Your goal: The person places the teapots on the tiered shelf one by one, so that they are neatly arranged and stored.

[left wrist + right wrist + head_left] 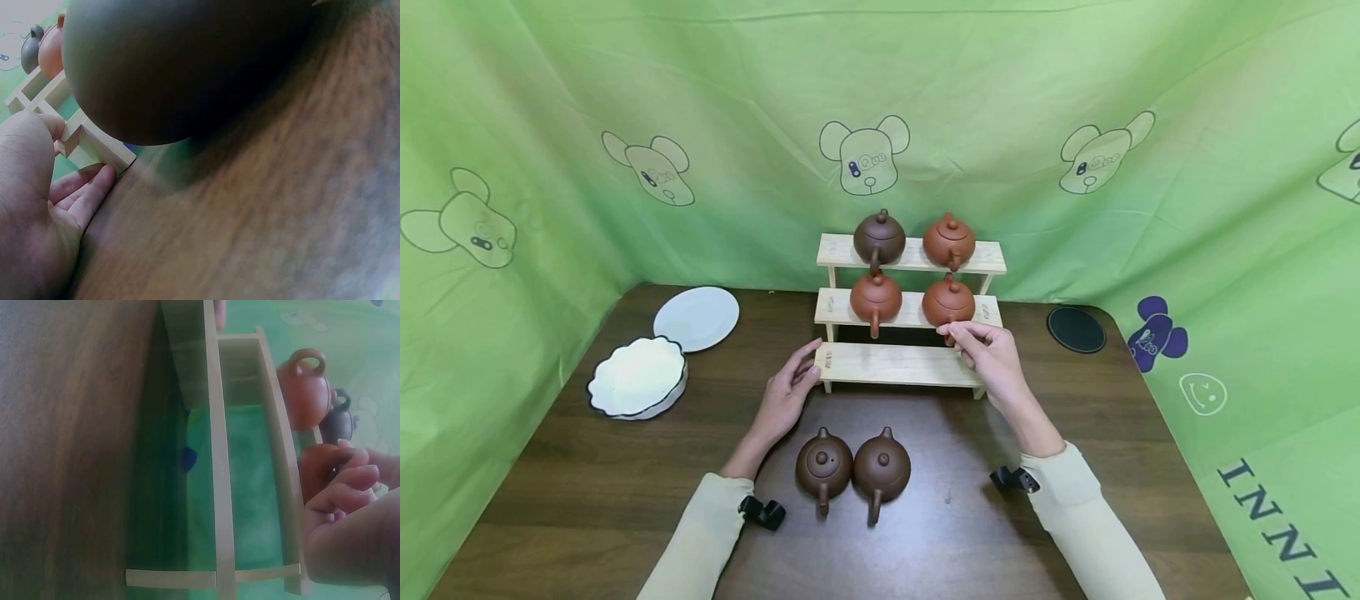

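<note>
My right hand (994, 360) pinches the handle of a reddish-brown teapot (948, 302) on the middle tier of a wooden stepped rack (895, 364). In the right wrist view its curled fingers partly cover that handle. My left hand (784, 395) rests against the left end of the rack's lowest tier, its fingers fairly straight. Beside the pinched teapot sits another reddish-brown teapot (876, 297). A dark brown teapot (879, 237) and a reddish-brown teapot (949, 241) occupy the top tier. Nothing stands on the bottom tier.
Two dark brown teapots, a left one (823, 462) and a right one (882, 465), stand on the table (947, 542) before the rack. At left are a scalloped white bowl (636, 379) and a white plate (697, 319); at right, a black round coaster (1077, 329).
</note>
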Tool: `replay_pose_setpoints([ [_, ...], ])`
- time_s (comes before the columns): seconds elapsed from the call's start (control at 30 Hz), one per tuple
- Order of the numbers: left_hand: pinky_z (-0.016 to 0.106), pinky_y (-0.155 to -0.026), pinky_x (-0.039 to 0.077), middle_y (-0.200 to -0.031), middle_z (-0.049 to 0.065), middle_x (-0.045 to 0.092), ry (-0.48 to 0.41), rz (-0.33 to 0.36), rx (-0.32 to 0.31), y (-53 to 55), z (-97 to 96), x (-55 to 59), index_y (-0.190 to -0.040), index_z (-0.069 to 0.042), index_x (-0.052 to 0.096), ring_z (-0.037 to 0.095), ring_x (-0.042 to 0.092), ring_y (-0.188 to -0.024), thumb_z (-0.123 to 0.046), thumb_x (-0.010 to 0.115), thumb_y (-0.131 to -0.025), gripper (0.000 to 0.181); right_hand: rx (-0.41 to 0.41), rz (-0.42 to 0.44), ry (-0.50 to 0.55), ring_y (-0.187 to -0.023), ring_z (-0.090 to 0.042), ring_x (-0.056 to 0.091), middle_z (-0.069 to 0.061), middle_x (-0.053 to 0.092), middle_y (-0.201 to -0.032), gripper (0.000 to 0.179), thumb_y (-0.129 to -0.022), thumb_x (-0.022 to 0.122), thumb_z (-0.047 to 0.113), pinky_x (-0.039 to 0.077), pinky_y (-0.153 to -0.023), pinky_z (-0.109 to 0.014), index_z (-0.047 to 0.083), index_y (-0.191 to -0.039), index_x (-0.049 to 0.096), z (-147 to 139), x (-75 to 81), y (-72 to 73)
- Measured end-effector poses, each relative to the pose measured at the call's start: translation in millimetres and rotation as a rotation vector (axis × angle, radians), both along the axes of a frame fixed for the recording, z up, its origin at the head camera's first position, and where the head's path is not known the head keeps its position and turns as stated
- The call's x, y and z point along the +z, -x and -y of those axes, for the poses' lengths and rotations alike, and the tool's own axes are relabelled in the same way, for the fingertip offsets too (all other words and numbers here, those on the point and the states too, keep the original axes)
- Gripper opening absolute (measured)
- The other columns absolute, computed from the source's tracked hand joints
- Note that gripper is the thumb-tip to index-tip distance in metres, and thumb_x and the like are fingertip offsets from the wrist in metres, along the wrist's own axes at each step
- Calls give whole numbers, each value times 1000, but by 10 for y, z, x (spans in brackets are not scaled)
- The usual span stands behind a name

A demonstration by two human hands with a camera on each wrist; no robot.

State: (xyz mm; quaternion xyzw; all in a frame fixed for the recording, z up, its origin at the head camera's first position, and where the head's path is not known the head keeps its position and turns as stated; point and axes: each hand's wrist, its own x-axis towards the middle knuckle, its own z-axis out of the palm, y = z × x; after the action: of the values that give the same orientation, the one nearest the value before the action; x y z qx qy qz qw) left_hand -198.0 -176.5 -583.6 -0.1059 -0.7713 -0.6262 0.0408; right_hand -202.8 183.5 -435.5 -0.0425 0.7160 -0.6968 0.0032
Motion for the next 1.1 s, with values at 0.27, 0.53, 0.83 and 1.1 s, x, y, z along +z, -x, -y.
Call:
replay_pose_setpoints([
  [0.27, 26, -111, 57, -156, 8, 66, 38, -71, 13, -52, -26, 59, -164, -31, 57, 15, 67, -136, -33, 62, -116, 48, -19, 15, 24, -66, -3, 48, 7, 72, -85, 18, -110, 71, 14, 36, -54, -15, 0, -107, 83, -32, 0, -19],
  [0.53, 25, -107, 59, -146, 19, 71, 40, -112, 31, -159, -88, 254, -163, -22, 59, 18, 70, -131, -31, 61, -116, 47, -88, 40, 10, -61, -5, 45, 7, 58, -71, 10, -107, 75, 12, 34, -52, -16, 6, -101, 80, -134, -42, -123],
  [0.83, 29, -110, 58, -154, 16, 67, 38, -115, 24, -155, -83, 259, -163, -22, 58, 22, 68, -135, -33, 61, -116, 48, -105, 46, -74, -60, -4, 45, 8, 59, -72, 18, -106, 76, 12, 36, -51, -17, -5, -112, 78, -266, -106, -367],
  [1.1, 27, -108, 59, -148, 18, 70, 31, -132, 29, -135, -75, 212, -163, -21, 59, 20, 70, -132, -30, 62, -116, 47, -59, 80, -95, -55, -4, 44, 7, 63, -73, 17, -104, 76, 7, 37, -50, -17, -5, -115, 70, -232, -227, -619],
])
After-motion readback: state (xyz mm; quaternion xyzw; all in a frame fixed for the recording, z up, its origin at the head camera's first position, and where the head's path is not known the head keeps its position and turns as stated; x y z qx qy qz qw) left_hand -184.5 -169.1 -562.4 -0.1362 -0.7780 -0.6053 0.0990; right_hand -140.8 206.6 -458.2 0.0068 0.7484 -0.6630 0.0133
